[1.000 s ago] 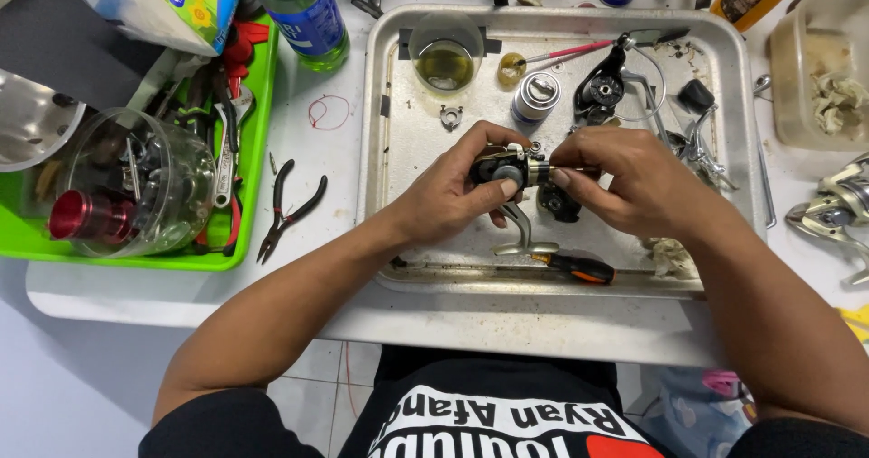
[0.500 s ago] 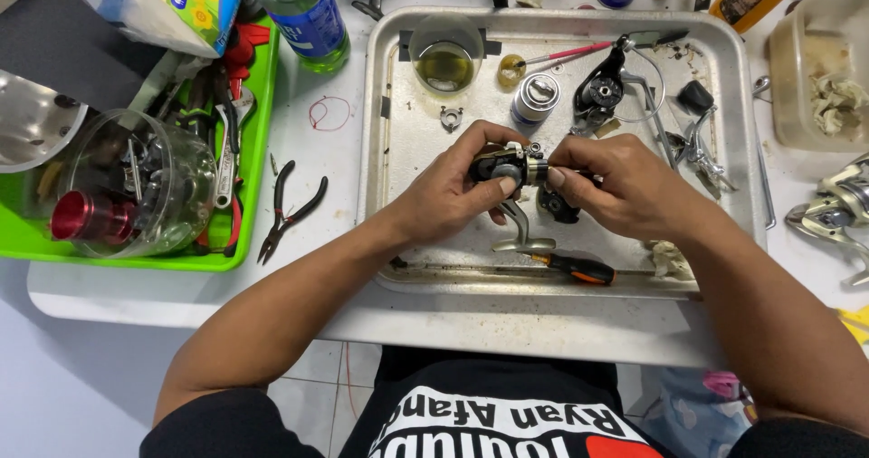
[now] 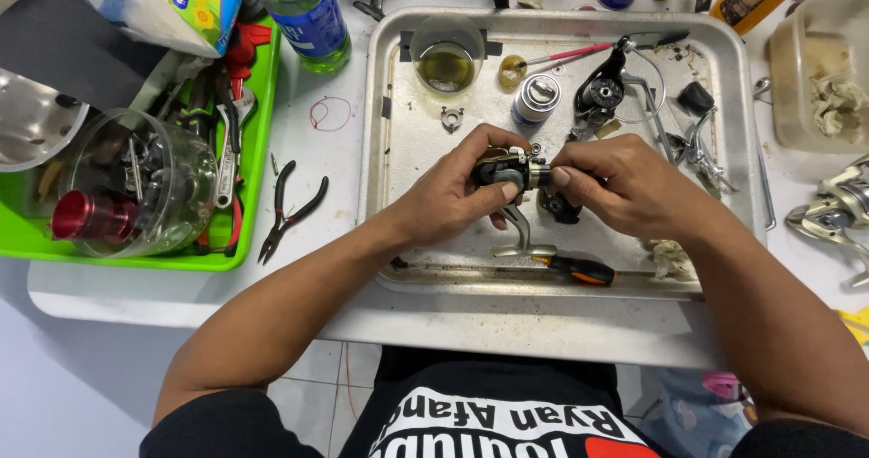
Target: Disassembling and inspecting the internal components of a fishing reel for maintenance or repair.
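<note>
Almost nothing has shifted in the last second: both hands stay over the middle of the metal tray [image 3: 389, 132], closed around the fishing reel body [image 3: 509, 173]. The left hand [image 3: 457, 195] grips it from the side, thumb pressed on the dark housing, while the fingers [image 3: 572, 170] of the right hand [image 3: 625, 186] pinch its metal end, perhaps a little tighter than before. The reel's foot hangs below toward the orange-handled screwdriver [image 3: 579, 270]. To me the fine work at that end is continuing, not finished.
</note>
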